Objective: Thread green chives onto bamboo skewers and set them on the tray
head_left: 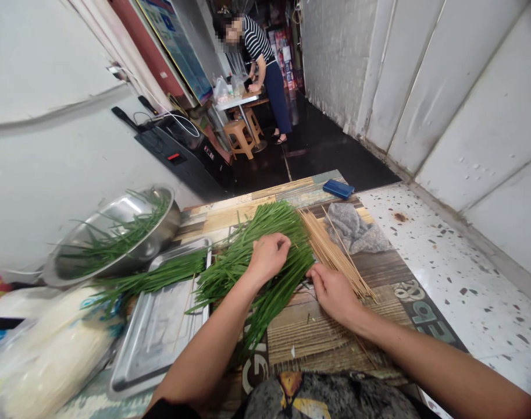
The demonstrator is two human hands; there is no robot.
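A heap of long green garlic chives [265,224] lies on the wood-patterned table in front of me. Over the heap, my left hand [269,256] is closed with its fingers curled in; whatever it may hold is hidden. My right hand [332,291] is pinched closed at the right edge of the chives, close to the wooden skewers [335,250]; I cannot make out what lies between its fingertips. Left of the heap, a metal tray [156,331] carries a bundle of chives across its far end, along with a thin skewer.
A steel bowl [160,233] holding more chives stands at the left, behind a plastic bag of something pale [60,355]. Beyond the skewers lie a grey cloth [356,230] and a blue box [338,188]. Another person [265,58] bends over a small table farther back.
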